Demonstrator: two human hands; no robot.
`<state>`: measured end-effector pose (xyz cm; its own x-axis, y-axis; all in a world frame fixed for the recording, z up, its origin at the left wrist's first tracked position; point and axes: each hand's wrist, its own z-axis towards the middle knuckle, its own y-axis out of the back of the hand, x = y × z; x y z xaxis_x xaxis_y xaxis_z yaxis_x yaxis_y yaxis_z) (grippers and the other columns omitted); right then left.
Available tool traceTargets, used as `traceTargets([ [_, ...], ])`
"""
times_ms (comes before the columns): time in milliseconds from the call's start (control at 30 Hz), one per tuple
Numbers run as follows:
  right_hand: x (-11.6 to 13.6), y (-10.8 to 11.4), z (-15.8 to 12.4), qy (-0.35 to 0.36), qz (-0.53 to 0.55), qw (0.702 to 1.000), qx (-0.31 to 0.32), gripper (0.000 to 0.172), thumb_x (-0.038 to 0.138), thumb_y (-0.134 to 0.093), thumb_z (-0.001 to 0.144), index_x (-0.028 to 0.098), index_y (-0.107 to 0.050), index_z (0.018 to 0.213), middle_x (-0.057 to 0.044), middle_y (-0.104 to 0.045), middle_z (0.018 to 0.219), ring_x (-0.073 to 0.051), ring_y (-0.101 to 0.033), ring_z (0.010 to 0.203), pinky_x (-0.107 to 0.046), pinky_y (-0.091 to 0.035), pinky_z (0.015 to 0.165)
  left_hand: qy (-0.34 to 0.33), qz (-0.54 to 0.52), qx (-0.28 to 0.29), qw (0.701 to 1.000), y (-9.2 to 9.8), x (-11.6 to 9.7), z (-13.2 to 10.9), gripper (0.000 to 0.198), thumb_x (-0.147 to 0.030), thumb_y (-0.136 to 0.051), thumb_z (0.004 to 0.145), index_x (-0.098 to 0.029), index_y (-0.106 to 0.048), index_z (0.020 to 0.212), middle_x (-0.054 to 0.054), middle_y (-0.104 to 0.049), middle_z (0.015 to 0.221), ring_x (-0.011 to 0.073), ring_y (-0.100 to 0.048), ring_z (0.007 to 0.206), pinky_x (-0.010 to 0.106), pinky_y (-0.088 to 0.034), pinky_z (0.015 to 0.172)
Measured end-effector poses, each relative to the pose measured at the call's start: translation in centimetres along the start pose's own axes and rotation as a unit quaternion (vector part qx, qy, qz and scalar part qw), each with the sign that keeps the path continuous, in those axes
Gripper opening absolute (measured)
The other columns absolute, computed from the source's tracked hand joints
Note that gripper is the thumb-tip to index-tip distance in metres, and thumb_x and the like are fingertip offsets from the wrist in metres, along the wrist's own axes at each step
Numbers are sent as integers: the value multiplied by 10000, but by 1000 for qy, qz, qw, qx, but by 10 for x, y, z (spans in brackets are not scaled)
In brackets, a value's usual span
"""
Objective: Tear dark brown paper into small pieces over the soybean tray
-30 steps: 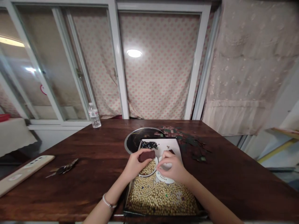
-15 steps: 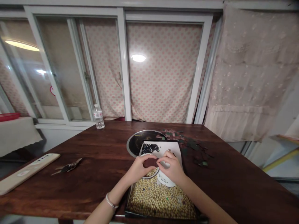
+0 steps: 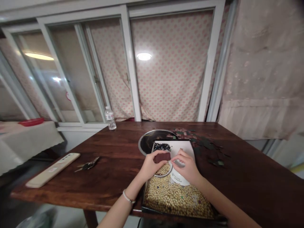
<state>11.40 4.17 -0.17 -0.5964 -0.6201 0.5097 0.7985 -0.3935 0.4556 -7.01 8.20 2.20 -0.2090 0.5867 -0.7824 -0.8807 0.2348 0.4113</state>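
My left hand (image 3: 149, 167) is closed around a small dark reddish-brown block (image 3: 162, 157), with thumb below and fingers above. Close to the block's right end, my right hand (image 3: 187, 166) has thumb and fingertips pinched together; whatever is between them is too small to make out. Both hands are over a black-edged, white-lined tray (image 3: 179, 145). Pale yellow soybeans (image 3: 175, 199) cover its near part. Below the left hand lies a round, white-rimmed dish (image 3: 163, 175) with beans in it. A white printed container (image 3: 180, 180) rests under the right hand. Small black pieces (image 3: 161, 146) are heaped in the tray's far left corner.
Behind the tray is a round dark plate (image 3: 144, 142). Dark green and reddish scraps (image 3: 207, 144) are scattered to the right on the wooden table (image 3: 118, 177). On the left are keys (image 3: 88, 165), a phone (image 3: 53, 170) and a water bottle (image 3: 110, 118).
The view has turned a little left, so everything appears further right. The brown block now shows more clearly in my left hand, and a small gap separates it from my right fingertips.
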Motion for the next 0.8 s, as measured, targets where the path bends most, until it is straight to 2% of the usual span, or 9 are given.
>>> traceTargets([
  [100, -4, -1, -1, -13, -11, 999, 33, 89, 149, -577, 766, 199, -633, 717, -2, -493, 666, -142, -503, 637, -248, -391, 584, 27, -12, -114, 993, 2, 5, 3, 298, -236, -688, 690, -163, -657, 977, 70, -692, 994, 206, -640, 926, 334, -492, 850],
  [200, -6, 1, -2, -19, -10, 997, 71, 76, 160, -583, 767, 201, -639, 796, 2, -493, 665, -144, -500, 634, -251, -402, 592, 46, -19, -160, 986, 2, 11, 7, 302, -252, -694, 685, -153, -655, 968, 78, -689, 1001, 213, -632, 952, 348, -474, 885],
  [300, -4, 6, -3, -15, -4, 997, 81, 123, 157, -574, 771, 197, -628, 874, -3, -507, 705, -140, -496, 648, -258, -418, 626, 52, -27, -164, 985, 2, 14, 8, 310, -270, -688, 696, -154, -650, 980, 80, -686, 1014, 213, -627, 968, 353, -465, 901],
  [367, -1, 11, -4, -7, 5, 994, 107, 89, 143, -566, 771, 192, -624, 816, -2, -512, 699, -130, -490, 634, -248, -409, 610, 49, -28, -165, 985, 1, 15, 8, 316, -273, -691, 694, -156, -650, 985, 78, -688, 1008, 212, -629, 962, 353, -467, 898],
  [500, 3, 18, -5, 52, -1, 974, 219, 108, 146, -580, 779, 192, -640, 702, 19, -507, 598, -115, -468, 585, -237, -365, 576, 45, -29, -163, 985, 1, 15, 9, 324, -271, -693, 690, -155, -649, 989, 76, -688, 1010, 210, -633, 950, 349, -475, 885],
  [567, 4, 20, -5, 83, -32, 962, 257, 126, 152, -593, 781, 204, -667, 693, 14, -549, 615, -122, -485, 619, -248, -350, 596, 44, -26, -162, 986, 0, 15, 9, 327, -275, -694, 689, -157, -648, 991, 75, -686, 1016, 210, -634, 951, 349, -477, 883],
  [667, 4, 20, -6, 111, -87, 949, 281, 132, 177, -611, 780, 235, -699, 700, 0, -594, 682, -145, -504, 695, -265, -336, 613, 39, -21, -153, 987, 0, 13, 8, 320, -278, -689, 696, -160, -645, 991, 70, -686, 1015, 207, -635, 946, 349, -481, 880],
  [800, 7, 17, -7, 146, -143, 934, 294, 120, 203, -614, 787, 266, -713, 760, -12, -583, 700, -170, -495, 733, -284, -332, 624, 33, -15, -135, 990, -1, 14, 7, 312, -265, -683, 704, -161, -644, 996, 72, -683, 1025, 209, -631, 959, 362, -479, 892],
])
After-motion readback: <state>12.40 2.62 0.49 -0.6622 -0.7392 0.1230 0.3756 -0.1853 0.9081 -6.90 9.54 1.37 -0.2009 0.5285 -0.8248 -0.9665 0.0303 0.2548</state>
